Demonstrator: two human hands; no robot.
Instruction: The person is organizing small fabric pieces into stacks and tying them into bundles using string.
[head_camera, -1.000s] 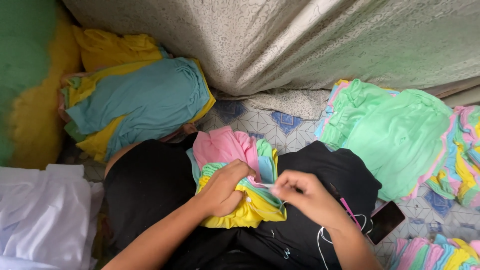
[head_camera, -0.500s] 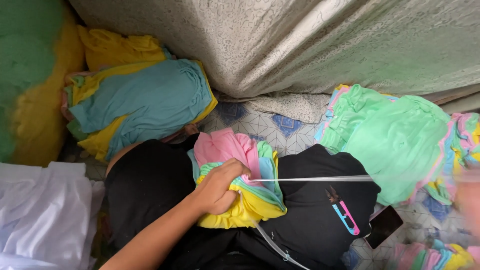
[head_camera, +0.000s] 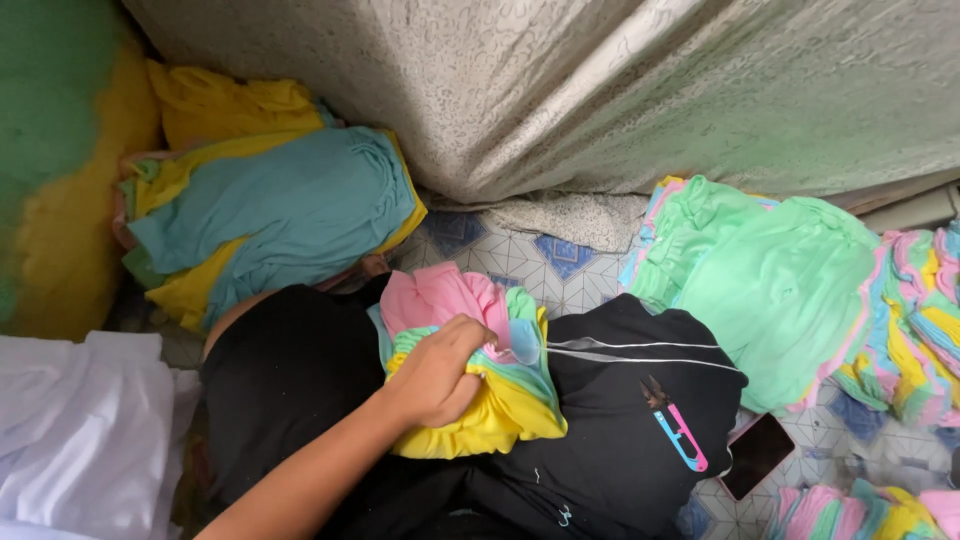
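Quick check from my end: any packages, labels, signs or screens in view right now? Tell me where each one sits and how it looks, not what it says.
Phone: the only screen, lying flat on the patterned tiled floor beside the person's right knee, below the mint-green garment pile; a dark rectangle, screen off.
No packages, labels or signs show.

Bundle (head_camera: 500, 400): soft matt cloth; thread (head_camera: 640, 346): thin, pale; snips (head_camera: 680, 435): glossy plastic; phone (head_camera: 757, 455): glossy; curtain (head_camera: 560, 90): textured fabric.
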